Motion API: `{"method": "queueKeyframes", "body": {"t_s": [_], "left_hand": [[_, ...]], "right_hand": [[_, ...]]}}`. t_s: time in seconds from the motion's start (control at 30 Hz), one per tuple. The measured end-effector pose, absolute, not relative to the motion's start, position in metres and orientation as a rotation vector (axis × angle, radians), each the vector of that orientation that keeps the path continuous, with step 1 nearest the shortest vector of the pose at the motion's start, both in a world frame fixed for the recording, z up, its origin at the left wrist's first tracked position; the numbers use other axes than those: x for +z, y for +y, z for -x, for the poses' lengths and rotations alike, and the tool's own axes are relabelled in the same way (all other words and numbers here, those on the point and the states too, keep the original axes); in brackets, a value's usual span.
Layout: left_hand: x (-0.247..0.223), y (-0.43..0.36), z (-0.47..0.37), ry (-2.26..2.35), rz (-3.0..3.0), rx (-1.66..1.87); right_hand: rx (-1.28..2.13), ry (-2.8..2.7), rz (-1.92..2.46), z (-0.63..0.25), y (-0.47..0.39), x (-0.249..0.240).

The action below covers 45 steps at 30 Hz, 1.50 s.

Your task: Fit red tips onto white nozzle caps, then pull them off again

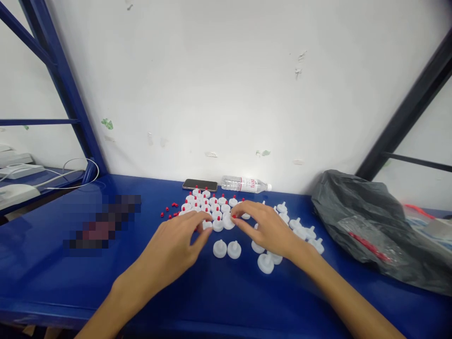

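Right hand: Thumb and forefinger of the right hand (271, 230) close narrowly on a red tip (233, 216), just over a white cap (229, 222) near the table's middle.
Left hand: The left hand (176, 240) curves beside the rows, its grip fairly wide, nothing seen held; whether it touches the cap behind cannot be told.
Step in hand: Apparently fitting the red tip to the cap's spout.
Next move: Likely calls for lining tip with spout and a light press, without nudging the neighbours.
Tipped caps: A cluster of red-topped caps (205, 202) stands on the blue table (197, 301), loose red tips (174, 205) to its left.
Untipped caps: Two bare caps (234, 250) wait in front.
Bottle: Red lettering marks the clear bottle (243, 184), too small to read.
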<state>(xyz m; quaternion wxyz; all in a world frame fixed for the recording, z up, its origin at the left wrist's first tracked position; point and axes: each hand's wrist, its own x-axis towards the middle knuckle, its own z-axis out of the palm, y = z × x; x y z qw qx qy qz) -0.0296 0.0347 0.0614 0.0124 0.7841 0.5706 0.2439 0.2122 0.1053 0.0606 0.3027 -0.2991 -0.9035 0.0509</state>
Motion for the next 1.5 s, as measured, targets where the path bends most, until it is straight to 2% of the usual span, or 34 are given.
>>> {"method": "queueKeyframes", "body": {"t_s": [0.2, 0.4, 0.7, 1.17, 1.37, 1.5], "left_hand": [[0.051, 0.029, 0.009, 1.680, -2.512, 0.810], [0.058, 0.028, 0.009, 1.584, -2.108, 1.109], [0.055, 0.030, 0.009, 1.470, -1.644, 1.222], [0.050, 0.033, 0.007, 1.507, -2.304, 1.033], [0.050, 0.030, 0.004, 1.533, -2.373, 0.958], [0.047, 0.029, 0.001, 1.574, -2.354, 1.028]], "right_hand": [[0.080, -2.371, 0.514, -0.196, 0.086, 0.058], [0.077, -2.270, 0.489, -0.192, 0.082, 0.053], [-0.169, -2.330, 0.497, -0.196, 0.083, 0.056], [-0.026, -2.336, 0.516, -0.203, 0.089, 0.053], [-0.083, -2.303, 0.460, -0.203, 0.093, 0.053], [-0.213, -2.249, 0.416, -0.192, 0.090, 0.050]]}}
